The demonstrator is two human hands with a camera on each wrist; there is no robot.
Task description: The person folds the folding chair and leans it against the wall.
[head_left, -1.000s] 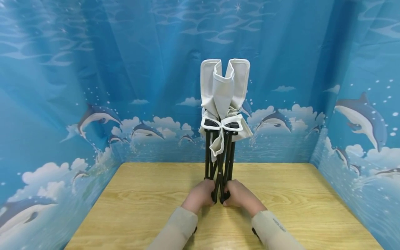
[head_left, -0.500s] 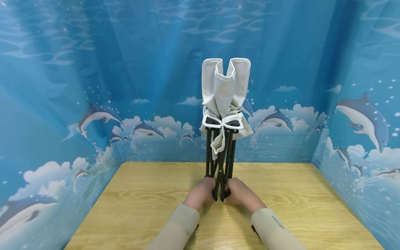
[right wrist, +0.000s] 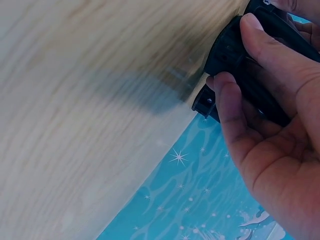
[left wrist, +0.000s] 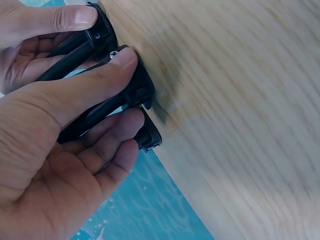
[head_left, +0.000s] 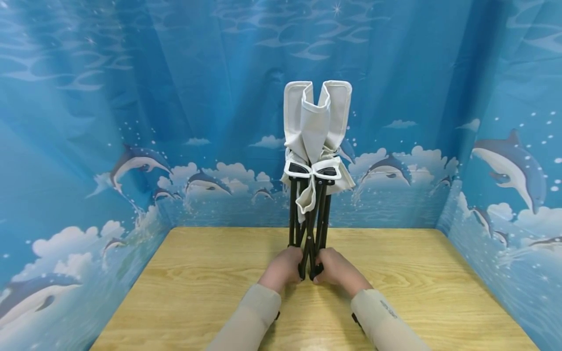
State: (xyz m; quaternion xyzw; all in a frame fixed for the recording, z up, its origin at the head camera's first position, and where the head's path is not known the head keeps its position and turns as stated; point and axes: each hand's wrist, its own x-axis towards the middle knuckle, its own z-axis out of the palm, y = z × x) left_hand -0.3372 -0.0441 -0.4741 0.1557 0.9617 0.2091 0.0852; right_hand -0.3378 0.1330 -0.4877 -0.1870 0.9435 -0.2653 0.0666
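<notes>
A folded folding chair (head_left: pixel 315 129) stands upright in the middle of the head view, its white fabric bunched at the top and its crossed black legs (head_left: pixel 310 229) drawn together below. My left hand (head_left: pixel 284 269) grips the bottom of the legs on the left side. On the other side my right hand (head_left: pixel 337 271) holds the lower leg ends. In the left wrist view, thumb and fingers close round a black plastic foot (left wrist: pixel 135 87). The right wrist view has the right thumb and fingers pinching another foot (right wrist: pixel 225 50). The feet are close over the tabletop.
The chair and both hands are over a light wood-grain table (head_left: pixel 210 287), whose far edge meets a blue backdrop (head_left: pixel 210 97) printed with dolphins and clouds. The same printed sheet rises along the table's left and right sides.
The chair's feet and both hands have shifted very slightly up in the head view, away from me. Both hands keep their grip, and the chair stays folded.
</notes>
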